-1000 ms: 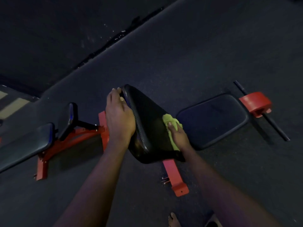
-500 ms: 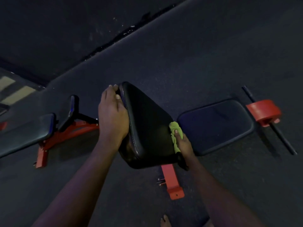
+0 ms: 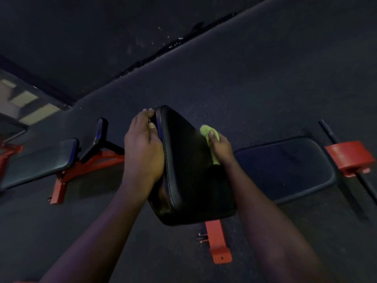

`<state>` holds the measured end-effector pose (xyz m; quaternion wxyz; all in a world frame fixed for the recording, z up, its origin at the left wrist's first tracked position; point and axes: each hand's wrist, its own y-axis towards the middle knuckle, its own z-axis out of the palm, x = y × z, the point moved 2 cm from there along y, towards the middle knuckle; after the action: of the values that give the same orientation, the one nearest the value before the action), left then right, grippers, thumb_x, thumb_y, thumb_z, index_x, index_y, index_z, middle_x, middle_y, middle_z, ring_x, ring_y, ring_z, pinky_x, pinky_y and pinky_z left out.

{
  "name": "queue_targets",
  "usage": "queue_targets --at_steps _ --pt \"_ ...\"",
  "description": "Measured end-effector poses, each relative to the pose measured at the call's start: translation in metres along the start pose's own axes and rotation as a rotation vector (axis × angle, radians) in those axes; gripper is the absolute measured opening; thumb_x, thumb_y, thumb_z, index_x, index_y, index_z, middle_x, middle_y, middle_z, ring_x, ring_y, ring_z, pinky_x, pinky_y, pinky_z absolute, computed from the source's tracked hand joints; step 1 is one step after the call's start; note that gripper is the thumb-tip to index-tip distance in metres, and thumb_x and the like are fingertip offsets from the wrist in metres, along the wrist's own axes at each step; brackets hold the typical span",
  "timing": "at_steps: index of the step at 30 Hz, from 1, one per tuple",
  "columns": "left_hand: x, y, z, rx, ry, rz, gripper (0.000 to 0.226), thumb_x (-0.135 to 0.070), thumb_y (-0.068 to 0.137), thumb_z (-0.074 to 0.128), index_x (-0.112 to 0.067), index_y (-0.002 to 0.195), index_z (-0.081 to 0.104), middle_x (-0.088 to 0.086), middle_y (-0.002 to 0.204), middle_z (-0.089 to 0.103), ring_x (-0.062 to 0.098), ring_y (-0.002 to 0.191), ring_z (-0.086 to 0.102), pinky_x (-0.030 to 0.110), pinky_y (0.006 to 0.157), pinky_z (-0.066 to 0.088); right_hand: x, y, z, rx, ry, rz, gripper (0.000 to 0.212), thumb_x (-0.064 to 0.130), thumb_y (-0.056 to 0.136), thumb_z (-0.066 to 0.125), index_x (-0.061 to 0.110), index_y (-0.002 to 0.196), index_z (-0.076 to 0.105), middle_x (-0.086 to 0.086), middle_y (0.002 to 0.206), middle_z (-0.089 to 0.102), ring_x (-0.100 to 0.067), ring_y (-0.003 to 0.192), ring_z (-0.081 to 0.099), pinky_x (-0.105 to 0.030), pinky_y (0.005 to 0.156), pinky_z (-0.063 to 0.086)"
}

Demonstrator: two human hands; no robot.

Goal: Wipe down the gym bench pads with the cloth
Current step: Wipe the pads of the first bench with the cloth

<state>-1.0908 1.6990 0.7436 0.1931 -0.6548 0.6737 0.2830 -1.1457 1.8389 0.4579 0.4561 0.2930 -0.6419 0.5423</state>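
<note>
A black back pad (image 3: pixel 187 170) of a red-framed gym bench stands raised in the middle of the view. My left hand (image 3: pixel 143 149) grips its left edge near the top, thumb on the front and fingers behind. My right hand (image 3: pixel 221 147) holds a yellow-green cloth (image 3: pixel 206 131) and presses it against the pad's right edge, near the top. The flat black seat pad (image 3: pixel 285 168) of the same bench lies to the right, partly hidden by my right forearm.
A second bench with black pads (image 3: pixel 40 162) and a red frame (image 3: pixel 89 166) stands at the left. A red weight plate on a dark bar (image 3: pixel 349 158) lies at the right. A red bench foot (image 3: pixel 217 242) sticks out below the raised pad. Dark rubber floor all around.
My right hand has slid the cloth up the pad's right edge, from near the lower part to near the top. My left hand keeps its grip on the left edge.
</note>
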Motion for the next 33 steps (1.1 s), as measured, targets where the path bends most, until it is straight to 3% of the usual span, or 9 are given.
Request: queue_targets --at_steps 5,7,11,14,19,26,29,33 --pt "-0.002 -0.002 -0.001 -0.027 -0.001 0.003 0.034 -0.013 0.104 0.037 -0.015 0.133 0.054 0.002 0.134 0.055 0.013 0.125 0.052 0.041 0.11 0.041 0.118 -0.074 0.021 0.065 0.127 -0.509 0.045 0.057 0.099 0.049 0.03 0.132 0.063 0.007 0.135 0.063 -0.016 0.132 0.053 -0.046 0.113 0.04" --pt "-0.001 -0.002 0.0 -0.018 0.013 0.004 0.034 -0.013 0.104 0.037 -0.015 0.134 0.054 0.002 0.134 0.055 0.013 0.124 0.052 0.041 0.11 0.041 0.127 -0.081 0.025 0.104 0.107 -0.595 0.043 0.056 0.1 0.05 0.032 0.135 0.06 0.01 0.141 0.058 -0.014 0.138 0.047 -0.048 0.116 0.036" --pt "-0.001 -0.001 -0.001 0.028 0.001 -0.007 0.033 -0.017 0.105 0.036 -0.021 0.134 0.052 -0.001 0.13 0.055 0.017 0.12 0.055 0.046 0.106 0.045 0.075 -0.037 0.017 0.131 0.047 -0.272 0.064 0.08 0.086 0.049 0.035 0.129 0.064 0.008 0.129 0.067 -0.015 0.122 0.061 -0.05 0.111 0.043" --pt "0.0 0.0 -0.001 0.044 0.002 -0.012 0.033 -0.019 0.105 0.036 -0.025 0.134 0.051 -0.002 0.131 0.054 0.016 0.12 0.055 0.047 0.106 0.045 -0.01 0.008 0.002 0.107 -0.015 0.006 0.093 0.095 0.073 0.047 0.031 0.139 0.059 0.002 0.142 0.061 -0.021 0.131 0.056 -0.051 0.115 0.038" --pt "0.0 0.0 -0.001 0.044 -0.015 -0.021 0.031 -0.018 0.104 0.036 -0.028 0.128 0.053 -0.004 0.122 0.056 0.018 0.111 0.058 0.05 0.1 0.049 -0.087 -0.009 -0.022 0.047 -0.051 0.226 0.069 0.057 0.1 0.051 0.017 0.154 0.041 -0.005 0.159 0.041 -0.028 0.145 0.04 -0.039 0.118 0.03" --pt "-0.004 -0.003 -0.001 -0.004 -0.002 0.01 0.03 -0.013 0.104 0.036 -0.019 0.127 0.055 -0.002 0.126 0.055 0.009 0.115 0.054 0.04 0.106 0.045 -0.133 -0.084 -0.041 -0.076 -0.061 0.391 0.055 0.055 0.097 0.056 0.021 0.141 0.06 -0.011 0.139 0.062 -0.033 0.128 0.056 -0.04 0.106 0.042" --pt "-0.004 -0.002 -0.001 0.004 0.005 0.009 0.031 -0.013 0.104 0.036 -0.016 0.129 0.054 -0.001 0.128 0.055 0.011 0.117 0.054 0.04 0.107 0.045 -0.128 -0.088 -0.042 -0.079 -0.101 0.442 0.052 0.051 0.101 0.052 0.02 0.141 0.059 -0.014 0.142 0.059 -0.035 0.131 0.054 -0.041 0.107 0.041" --pt "0.0 0.0 0.0 0.017 -0.012 0.004 0.032 -0.014 0.104 0.036 -0.018 0.131 0.053 -0.001 0.128 0.055 0.013 0.117 0.055 0.043 0.107 0.045 -0.085 -0.053 -0.036 -0.087 -0.199 0.382 0.057 0.053 0.105 0.038 0.017 0.146 0.053 -0.018 0.149 0.052 -0.04 0.136 0.047 -0.043 0.111 0.037"
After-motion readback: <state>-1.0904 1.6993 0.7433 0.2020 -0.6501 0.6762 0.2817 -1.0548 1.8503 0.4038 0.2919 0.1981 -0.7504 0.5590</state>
